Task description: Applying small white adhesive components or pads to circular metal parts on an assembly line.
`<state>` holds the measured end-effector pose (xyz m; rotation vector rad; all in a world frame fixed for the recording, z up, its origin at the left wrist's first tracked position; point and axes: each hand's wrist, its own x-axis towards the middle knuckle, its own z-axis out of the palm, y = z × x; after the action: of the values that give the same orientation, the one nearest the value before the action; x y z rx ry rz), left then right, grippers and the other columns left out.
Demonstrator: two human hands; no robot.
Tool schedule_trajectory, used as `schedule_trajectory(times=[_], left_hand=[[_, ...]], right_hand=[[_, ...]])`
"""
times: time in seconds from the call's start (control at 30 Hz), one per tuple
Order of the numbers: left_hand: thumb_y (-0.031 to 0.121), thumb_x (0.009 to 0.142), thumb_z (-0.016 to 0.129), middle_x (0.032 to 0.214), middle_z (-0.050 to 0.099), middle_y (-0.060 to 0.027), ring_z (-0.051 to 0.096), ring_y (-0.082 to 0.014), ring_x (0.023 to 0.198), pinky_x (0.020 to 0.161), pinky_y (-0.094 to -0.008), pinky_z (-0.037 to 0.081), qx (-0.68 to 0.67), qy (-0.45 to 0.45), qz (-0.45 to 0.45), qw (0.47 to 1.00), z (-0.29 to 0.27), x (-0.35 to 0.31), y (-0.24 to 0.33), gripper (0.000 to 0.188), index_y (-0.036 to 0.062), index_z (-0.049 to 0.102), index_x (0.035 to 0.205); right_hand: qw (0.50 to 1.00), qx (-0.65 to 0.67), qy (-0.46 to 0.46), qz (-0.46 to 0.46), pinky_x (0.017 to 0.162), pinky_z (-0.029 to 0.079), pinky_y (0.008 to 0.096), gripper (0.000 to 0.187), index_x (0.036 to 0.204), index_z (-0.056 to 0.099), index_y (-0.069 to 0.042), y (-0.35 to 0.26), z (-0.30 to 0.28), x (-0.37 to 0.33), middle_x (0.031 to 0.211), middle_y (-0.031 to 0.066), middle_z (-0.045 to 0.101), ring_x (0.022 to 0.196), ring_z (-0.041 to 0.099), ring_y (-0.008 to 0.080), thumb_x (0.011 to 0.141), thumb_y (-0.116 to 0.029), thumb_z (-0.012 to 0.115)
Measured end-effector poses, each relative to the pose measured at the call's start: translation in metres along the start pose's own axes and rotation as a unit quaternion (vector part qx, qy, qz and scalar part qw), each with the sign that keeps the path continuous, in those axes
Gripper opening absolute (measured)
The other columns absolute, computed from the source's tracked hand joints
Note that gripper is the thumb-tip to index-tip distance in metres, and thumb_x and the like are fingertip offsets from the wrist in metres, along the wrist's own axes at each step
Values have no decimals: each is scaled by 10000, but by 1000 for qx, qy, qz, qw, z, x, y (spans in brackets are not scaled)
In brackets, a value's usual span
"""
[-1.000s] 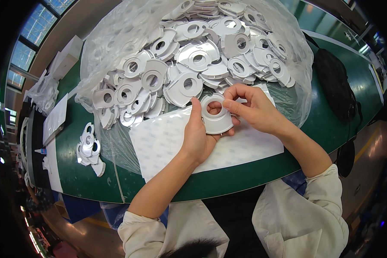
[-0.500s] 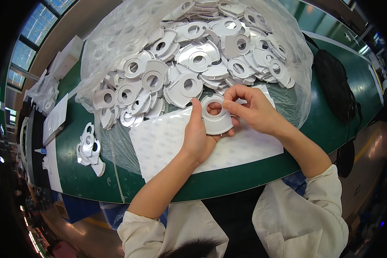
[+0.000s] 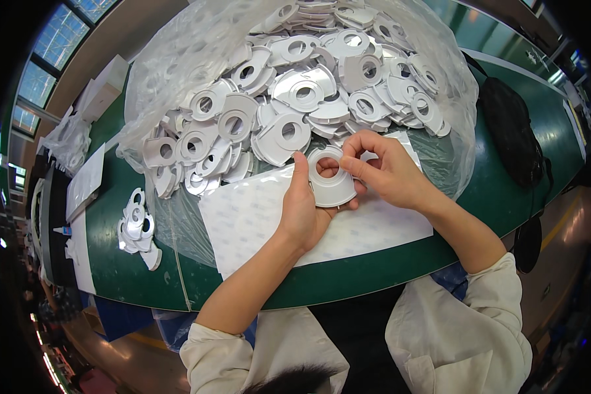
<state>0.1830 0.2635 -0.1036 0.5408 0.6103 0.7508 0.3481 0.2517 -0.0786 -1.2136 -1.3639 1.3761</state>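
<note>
A white plastic part (image 3: pixel 333 192) with a round hole and a flared, curved lower edge rests in my left hand (image 3: pixel 301 213). My left thumb lies along its left side, and the fingers curl beneath it. At the ring's upper right edge, the thumb and index finger of my right hand (image 3: pixel 395 174) are pinched together. Whether a thin film or tab is between those fingertips is too small to tell. Under both hands lies a white sheet (image 3: pixel 243 226) with faint printed marks. Just beyond is a large heap of similar white parts (image 3: pixel 240 105).
The heap sits in a clear plastic bag (image 3: pixel 157 72) spread over a green table (image 3: pixel 111 262). A small stack of white parts (image 3: pixel 134 223) stands at the left. A black bag (image 3: pixel 512 131) lies at the right, and a white packet (image 3: pixel 85 180) is near the left edge.
</note>
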Motion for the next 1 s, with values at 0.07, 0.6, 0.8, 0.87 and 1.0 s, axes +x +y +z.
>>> schedule_trajectory(times=[0.07,0.6,0.8,0.87,1.0], left_hand=[[568,978,126,1081,575,-138,613,-238,887,709,-373,501,0,0,1,1000,0,0,0,627,55,465,1104],[612,959,120,1030,596,-96,612,-218,884,696,-345,494,3,-19,5,1000,-3,0,-1,674,74,496,1113],[651,935,86,979,598,-88,603,-177,806,676,-306,488,85,-25,13,996,2,-1,-6,758,54,523,1100],[665,926,73,964,596,-87,597,-161,778,664,-293,486,118,-33,17,992,2,-1,-7,784,48,528,1090],[694,902,44,943,586,-81,586,-140,730,611,-259,481,157,-59,38,985,2,0,-10,828,48,527,1089]], right_hand=[[1000,2,1,-3,467,483,213,163,875,540,-3,0,0,0,818,36,561,573,562,70,889,-146,617],[973,-161,102,-132,593,473,236,165,944,647,10,-3,1,-1,834,42,638,693,590,97,821,-100,648],[991,-81,95,-45,533,456,186,147,876,659,34,-1,-4,1,735,31,642,576,571,46,827,-103,639],[990,-87,98,-50,525,453,191,146,868,656,34,-3,-4,0,718,31,637,569,569,44,826,-105,640],[993,-61,99,-13,491,431,199,159,775,620,20,-11,0,-1,666,23,614,537,551,42,805,-125,678]])
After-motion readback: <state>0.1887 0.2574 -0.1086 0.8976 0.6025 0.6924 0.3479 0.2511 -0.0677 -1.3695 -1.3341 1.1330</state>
